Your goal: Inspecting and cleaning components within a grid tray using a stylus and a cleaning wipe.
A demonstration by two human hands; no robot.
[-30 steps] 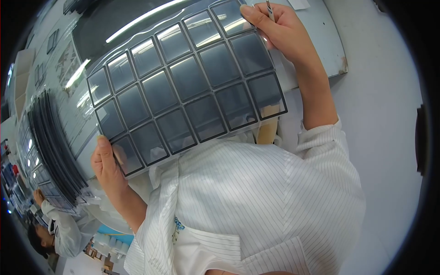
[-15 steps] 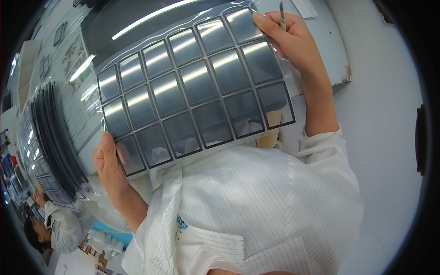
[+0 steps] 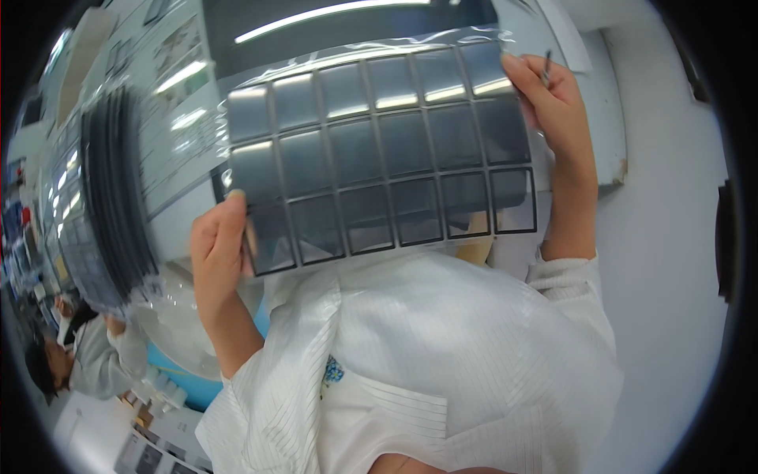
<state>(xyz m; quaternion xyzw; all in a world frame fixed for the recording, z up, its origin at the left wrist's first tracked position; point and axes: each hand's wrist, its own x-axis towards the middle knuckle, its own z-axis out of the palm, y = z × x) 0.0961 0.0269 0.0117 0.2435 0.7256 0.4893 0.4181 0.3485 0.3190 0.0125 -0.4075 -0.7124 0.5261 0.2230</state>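
Held up in front of me is a glossy sheet of dark framed panels (image 3: 355,150), laid out in a grid on clear film. Lamp light reflects across its upper rows. My left hand (image 3: 219,241) pinches its lower left edge, thumb on the front face. At the upper right corner my right hand (image 3: 553,99) grips the sheet between thumb and fingers. A thin pointed metal tool (image 3: 546,69) also sticks out from the fingers of my right hand; the rest of it is hidden there.
A stack of similar dark film sheets (image 3: 114,197) stands to the left. Behind the held sheet lies a large dark glossy panel (image 3: 339,35) on the pale worktable (image 3: 608,118). A co-worker (image 3: 99,347) in light clothing is at the lower left.
Both hands have moved right with the sheet, which has turned a little toward level. My left hand is higher, my right hand slightly lower. The co-worker's arms have shifted.
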